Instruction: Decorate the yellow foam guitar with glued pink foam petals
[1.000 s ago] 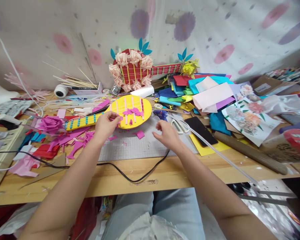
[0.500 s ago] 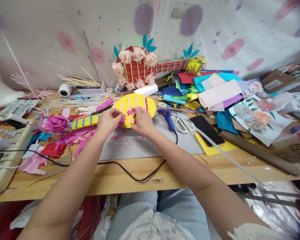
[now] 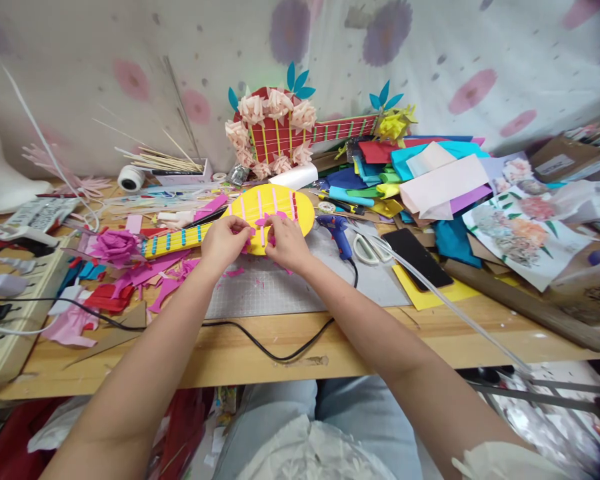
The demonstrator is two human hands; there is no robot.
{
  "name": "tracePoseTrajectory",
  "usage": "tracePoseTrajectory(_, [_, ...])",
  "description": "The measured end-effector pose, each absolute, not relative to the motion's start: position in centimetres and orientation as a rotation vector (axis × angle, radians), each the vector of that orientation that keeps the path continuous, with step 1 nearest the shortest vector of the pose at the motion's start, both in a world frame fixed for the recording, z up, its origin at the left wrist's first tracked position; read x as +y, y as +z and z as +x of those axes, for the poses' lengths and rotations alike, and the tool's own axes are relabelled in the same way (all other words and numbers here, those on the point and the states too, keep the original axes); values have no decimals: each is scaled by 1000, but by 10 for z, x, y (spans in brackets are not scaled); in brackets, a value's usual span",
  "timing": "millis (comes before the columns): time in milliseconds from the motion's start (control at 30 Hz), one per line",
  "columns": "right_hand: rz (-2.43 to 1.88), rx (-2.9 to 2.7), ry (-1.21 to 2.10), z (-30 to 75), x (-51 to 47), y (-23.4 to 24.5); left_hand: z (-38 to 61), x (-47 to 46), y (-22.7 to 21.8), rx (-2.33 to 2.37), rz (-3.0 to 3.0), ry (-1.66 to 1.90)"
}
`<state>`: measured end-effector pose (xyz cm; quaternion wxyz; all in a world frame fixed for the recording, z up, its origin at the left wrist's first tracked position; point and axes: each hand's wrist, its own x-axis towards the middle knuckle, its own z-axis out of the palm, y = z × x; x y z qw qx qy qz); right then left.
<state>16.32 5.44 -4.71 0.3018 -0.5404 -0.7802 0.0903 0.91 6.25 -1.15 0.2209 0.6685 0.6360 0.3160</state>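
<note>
A yellow paper guitar point(image 3: 273, 197) lies on the grey cutting mat point(image 3: 260, 300), its neck stretching left to a large pink paper flower point(image 3: 116, 247). Pink strips and thin strings cross its round body, where pink petal shapes point(image 3: 263, 221) lie. At the body's lower left edge, my left hand point(image 3: 225, 243) is closed in a pinch on a pink paper piece point(image 3: 251, 233). My right hand point(image 3: 287, 243) rests over the lower body, thumb and fingers pressed together; what they hold, if anything, is hidden. More pink paper shows around its fingers.
A blue glue gun point(image 3: 336, 233) lies right of the guitar, its black cord looping along the table's front edge. White-handled scissors point(image 3: 373, 249) and a phone point(image 3: 417, 259) are further right. Behind stands a red paper guitar point(image 3: 267, 137); coloured paper sheets point(image 3: 445, 183) pile at right.
My right hand's fingers have drawn in closer together over the guitar body. My left hand keeps its pinch, barely shifted. The whole view has moved slightly.
</note>
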Motion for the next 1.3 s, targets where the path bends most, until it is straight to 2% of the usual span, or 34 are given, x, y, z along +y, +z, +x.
tracePoseTrajectory(533, [-1236,-1894,349,173,51,-67,38,50,-1,1910,2079,414])
tracePoseTrajectory(1300, [-1166,-1949,346,184,42,-62,45,50,-4,1851,2078,375])
